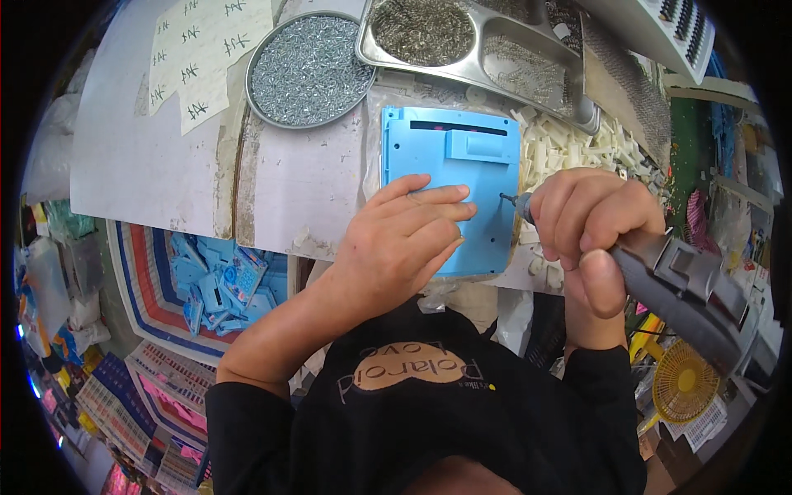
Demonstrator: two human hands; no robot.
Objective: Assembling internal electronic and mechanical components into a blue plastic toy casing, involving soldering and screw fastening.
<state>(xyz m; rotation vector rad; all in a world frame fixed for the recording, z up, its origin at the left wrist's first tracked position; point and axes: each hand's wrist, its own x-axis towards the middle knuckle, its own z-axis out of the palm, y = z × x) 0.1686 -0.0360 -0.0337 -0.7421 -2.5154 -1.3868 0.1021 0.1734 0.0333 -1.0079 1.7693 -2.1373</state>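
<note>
A light blue plastic casing (474, 177) lies flat at the table's front edge, with a dark slot, a raised block and small screw holes on its face. My left hand (404, 235) rests on its left part, fingers stretched out and laid flat across the surface. In my right hand (598, 219) is a dark cordless screwdriver (685, 289), the fist wrapped round its body. Its bit (513, 198) points left and meets the casing near a hole at the right edge. Whether a screw sits under the tip is too small to tell.
Behind the casing stand a round tray of silvery screws (309, 70) and a metal compartment tray (462, 54) with springs. Small white plastic parts (569, 148) lie heaped to the right. Below the table at left, a striped bag (153, 285) holds blue casings (223, 280). A yellow fan (685, 381) stands lower right.
</note>
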